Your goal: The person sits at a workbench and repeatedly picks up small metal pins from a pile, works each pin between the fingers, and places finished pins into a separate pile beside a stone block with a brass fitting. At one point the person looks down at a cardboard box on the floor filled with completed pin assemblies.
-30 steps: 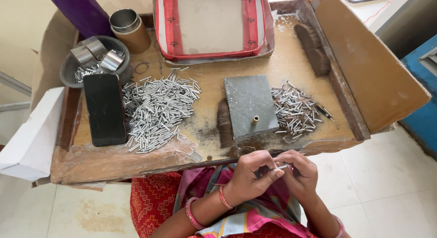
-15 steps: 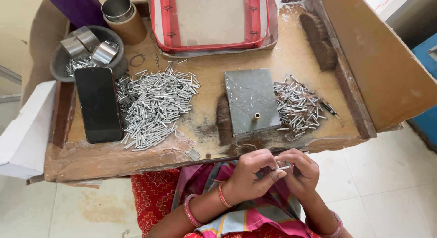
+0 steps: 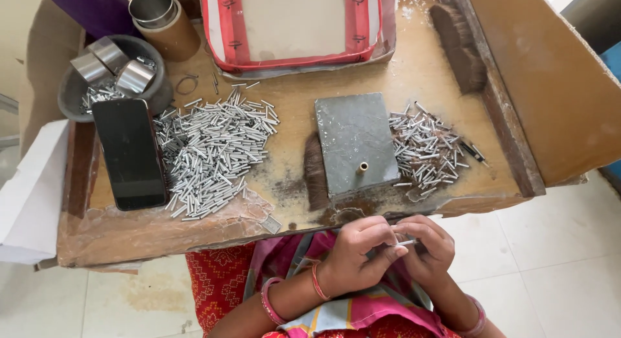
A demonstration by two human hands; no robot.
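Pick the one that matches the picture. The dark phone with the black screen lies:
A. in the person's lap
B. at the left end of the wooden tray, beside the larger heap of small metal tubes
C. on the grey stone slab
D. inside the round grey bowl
B: the dark phone with the black screen lies flat at the left end of the wooden tray, just left of the larger heap of small metal tubes.

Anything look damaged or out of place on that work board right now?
Yes: the wooden board's near edge is worn and chipped, ragged below the large tube pile. A dark phone lies right against those loose tubes.
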